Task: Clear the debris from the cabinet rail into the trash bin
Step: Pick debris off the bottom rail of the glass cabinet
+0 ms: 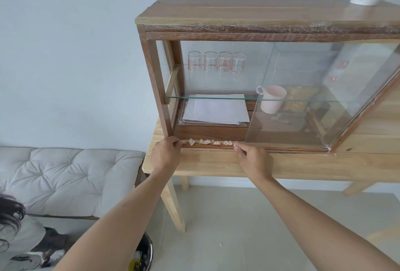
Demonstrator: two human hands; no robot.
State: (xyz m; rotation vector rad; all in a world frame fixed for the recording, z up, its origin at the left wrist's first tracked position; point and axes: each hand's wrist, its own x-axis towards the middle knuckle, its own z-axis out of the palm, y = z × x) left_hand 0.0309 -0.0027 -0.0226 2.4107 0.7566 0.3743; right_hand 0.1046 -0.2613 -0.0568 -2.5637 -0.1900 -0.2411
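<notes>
From the head view, the cabinet [249, 32] stood on the worktop [281, 164], close to its front-left corner, with its sliding glass pushed aside so the left stretch of the bottom rail [207, 145] lay open. Along that rail sat a row of small crumpled pale scraps, the debris [208, 142], four or so clumps spaced between the two hands. None looked lifted clear of the groove.

The left hand [165, 153] was at the rail's left end, by the cabinet's front-left post, its grip pinched together at the rail; whether a scrap lay between the fingertips could not be told. The right hand [253, 158] was at the right end of the row, near the edge of the glass, fingers drawn together on or just beside the last clump; again, whether it held anything could not be told.

The bin [144, 253] showed only as a dark rim on the floor, below the worktop's front-left corner and partly hidden behind the left forearm. Something lay inside it, too unclear to name.

By my reading the job was barely begun: the row of debris was on the rail, and picking it up and carrying it down to the bin was all left to do.
</notes>
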